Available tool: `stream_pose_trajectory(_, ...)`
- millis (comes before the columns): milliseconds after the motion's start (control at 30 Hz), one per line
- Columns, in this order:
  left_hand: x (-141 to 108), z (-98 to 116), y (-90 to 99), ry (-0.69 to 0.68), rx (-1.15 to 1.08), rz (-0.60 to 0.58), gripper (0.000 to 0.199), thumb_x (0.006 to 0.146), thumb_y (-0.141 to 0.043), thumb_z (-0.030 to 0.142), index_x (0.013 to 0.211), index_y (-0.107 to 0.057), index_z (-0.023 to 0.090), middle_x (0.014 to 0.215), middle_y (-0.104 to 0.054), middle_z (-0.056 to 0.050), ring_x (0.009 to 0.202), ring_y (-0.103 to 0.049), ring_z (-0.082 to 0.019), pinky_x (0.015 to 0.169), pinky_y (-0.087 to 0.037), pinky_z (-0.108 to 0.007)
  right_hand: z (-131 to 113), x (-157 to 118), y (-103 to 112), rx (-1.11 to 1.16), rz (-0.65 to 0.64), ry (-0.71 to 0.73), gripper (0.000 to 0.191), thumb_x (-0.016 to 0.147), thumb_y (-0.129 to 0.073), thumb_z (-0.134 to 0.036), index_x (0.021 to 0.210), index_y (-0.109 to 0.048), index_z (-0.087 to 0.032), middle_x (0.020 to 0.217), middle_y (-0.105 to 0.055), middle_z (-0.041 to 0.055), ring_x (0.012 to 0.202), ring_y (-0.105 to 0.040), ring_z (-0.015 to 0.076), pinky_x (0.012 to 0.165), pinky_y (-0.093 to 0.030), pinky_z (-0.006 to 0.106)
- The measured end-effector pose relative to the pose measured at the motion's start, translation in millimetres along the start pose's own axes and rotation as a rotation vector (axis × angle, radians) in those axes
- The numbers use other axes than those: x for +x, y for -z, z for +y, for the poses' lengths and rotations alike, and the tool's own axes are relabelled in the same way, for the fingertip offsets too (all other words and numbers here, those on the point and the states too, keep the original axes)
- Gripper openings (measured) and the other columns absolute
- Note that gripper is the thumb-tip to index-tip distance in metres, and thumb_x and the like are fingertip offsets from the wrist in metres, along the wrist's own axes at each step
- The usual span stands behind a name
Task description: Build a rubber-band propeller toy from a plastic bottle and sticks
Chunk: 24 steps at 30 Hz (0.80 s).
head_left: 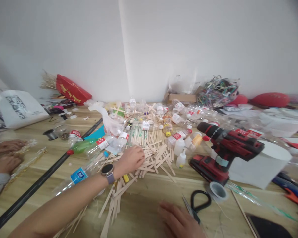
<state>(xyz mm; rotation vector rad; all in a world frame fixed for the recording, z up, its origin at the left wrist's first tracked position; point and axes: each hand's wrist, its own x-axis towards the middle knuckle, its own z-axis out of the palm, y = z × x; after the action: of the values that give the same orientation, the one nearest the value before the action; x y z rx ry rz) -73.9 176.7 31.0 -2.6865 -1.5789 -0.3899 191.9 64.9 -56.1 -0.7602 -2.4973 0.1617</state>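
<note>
My left hand [130, 161], with a watch [107, 169] on its wrist, reaches over a pile of flat wooden sticks [159, 157]. Its fingers curl down at the pile's near left part, and what they hold, if anything, is hidden. Low in the view, my right hand [180, 219] is blurred, its fingers over the table beside black-handled scissors [200, 201]. A yellow-capped item [125, 178] lies just below my left hand. Plastic bottles [123, 140] lie behind the sticks.
A red and black drill [221, 148] stands at the right, near a roll of tape [218, 191]. A black pole [32, 191] crosses the left side. Another person's hands [8, 162] are at the far left. A cardboard box [181, 98] stands against the wall.
</note>
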Motion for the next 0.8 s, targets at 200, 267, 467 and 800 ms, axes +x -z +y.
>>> stream_pose_trajectory(200, 16, 15, -21.7, 0.195, -0.091, -0.073, 0.029, 0.096, -0.060, 0.034, 0.120, -0.062, 0.017, 0.121, -0.064, -0.009, 0.101, -0.065, -0.022, 0.087, -0.056, -0.043, -16, 5, -7, 0.050, 0.140, 0.014, 0.021, 0.093, -0.048, -0.007, 0.094, -0.062, -0.022, 0.092, -0.076, 0.0046, 0.080, -0.071, 0.0179, 0.073, -0.055, 0.028)
stream_pose_trajectory(267, 33, 16, -25.7, 0.272, -0.114, -0.068, 0.031, 0.096, -0.060, 0.034, 0.122, -0.061, 0.018, 0.125, -0.063, -0.010, 0.104, -0.065, -0.023, 0.089, -0.056, -0.044, -21, 7, -2, 0.048, 0.068, 0.007, 0.020, 0.093, -0.049, -0.006, 0.093, -0.062, -0.023, 0.092, -0.075, 0.0038, 0.079, -0.070, 0.0172, 0.072, -0.054, 0.027)
stream_pose_trajectory(467, 88, 22, -40.0, 0.478, -0.191, -0.104, 0.034, 0.095, -0.061, 0.034, 0.125, -0.060, 0.018, 0.126, -0.062, -0.010, 0.106, -0.064, -0.024, 0.089, -0.056, -0.045, -30, 16, 26, -0.035, -0.005, 0.023, 0.019, 0.096, -0.052, -0.007, 0.089, -0.062, -0.022, 0.083, -0.073, 0.0014, 0.075, -0.067, 0.0149, 0.072, -0.048, 0.024)
stream_pose_trajectory(800, 101, 26, -32.8, 0.574, -0.291, -0.077, 0.034, 0.095, -0.061, 0.034, 0.125, -0.059, 0.018, 0.127, -0.062, -0.010, 0.106, -0.064, -0.024, 0.089, -0.056, -0.045, -5, 10, 31, -0.106, 0.101, -0.055, 0.025, 0.101, -0.043, -0.017, 0.092, -0.066, -0.018, 0.077, -0.071, 0.0063, 0.070, -0.065, 0.0189, 0.068, -0.048, 0.031)
